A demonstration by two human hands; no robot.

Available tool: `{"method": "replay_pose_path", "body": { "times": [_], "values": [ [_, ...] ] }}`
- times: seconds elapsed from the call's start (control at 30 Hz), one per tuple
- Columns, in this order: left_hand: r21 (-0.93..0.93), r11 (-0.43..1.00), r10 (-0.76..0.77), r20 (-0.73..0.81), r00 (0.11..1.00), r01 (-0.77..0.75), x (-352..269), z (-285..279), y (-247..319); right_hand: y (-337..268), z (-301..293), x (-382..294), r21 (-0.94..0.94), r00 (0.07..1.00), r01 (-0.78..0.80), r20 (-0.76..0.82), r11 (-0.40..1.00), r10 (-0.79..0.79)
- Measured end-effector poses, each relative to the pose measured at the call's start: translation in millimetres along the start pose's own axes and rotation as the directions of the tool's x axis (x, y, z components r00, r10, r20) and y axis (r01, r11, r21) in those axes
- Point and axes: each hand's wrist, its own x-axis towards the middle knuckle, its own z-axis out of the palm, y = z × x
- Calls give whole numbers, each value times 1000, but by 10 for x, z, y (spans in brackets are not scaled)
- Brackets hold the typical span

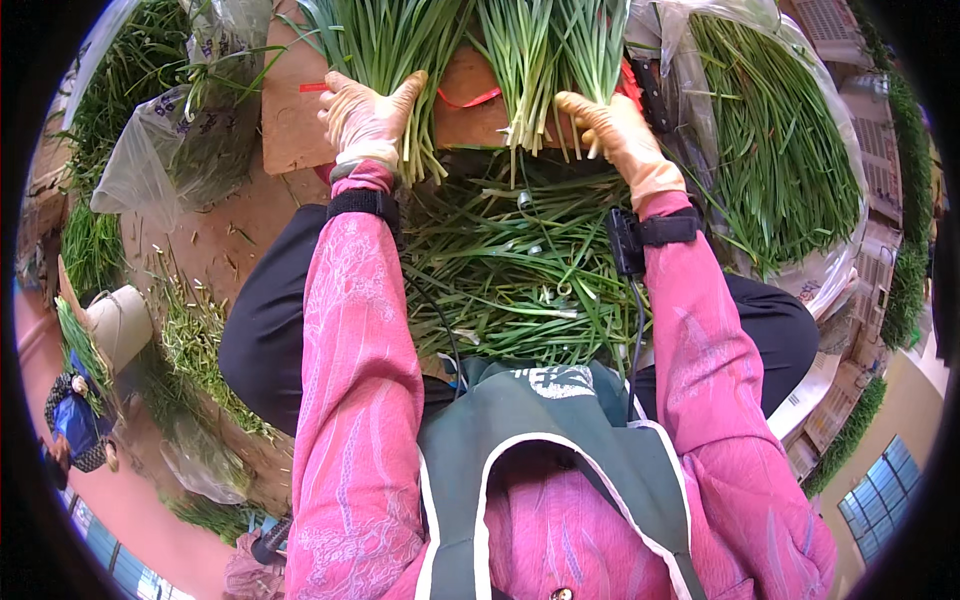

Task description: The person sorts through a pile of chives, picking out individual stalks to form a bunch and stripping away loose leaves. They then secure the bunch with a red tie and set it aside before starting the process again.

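My left hand (369, 116), in a thin stained glove, lies over the stem end of a large bunch of long green leaves, likely garlic chives (382, 45), with thumb and fingers along its sides. My right hand (619, 135), gloved too, grips the lower stems of a narrower bunch (594, 52). Between them, a third bunch (523, 82) rests on a brown wooden board (292, 120), its pale stem ends reaching over the near edge. On the board a red tie strip (469, 99) curves between the left and middle bunches.
Loose leaves (517, 262) pile up between my knees. A black-handled knife (649, 94) and red strips (630, 84) lie right of the board. A plastic-lined heap of leaves (772, 150) stands farther right. Leftward are a clear plastic bag (161, 150), stem trimmings (199, 337) and another person (79, 420).
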Motion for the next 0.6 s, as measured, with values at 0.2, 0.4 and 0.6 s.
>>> {"method": "replay_pose_path", "body": {
  "times": [0.2,0.4,0.6],
  "values": [
    [-14,999,-30,4,1000,31,-31,-77,56,239,156,250,-582,930,9,-294,813,-221],
    [113,955,296,-409,863,-274,-233,-309,160,162,104,171,-348,950,38,-278,937,-141],
    [-242,687,656,-201,728,-685,-778,51,767,-73,244,46,39,1000,-23,-2,999,23]
  ]
}}
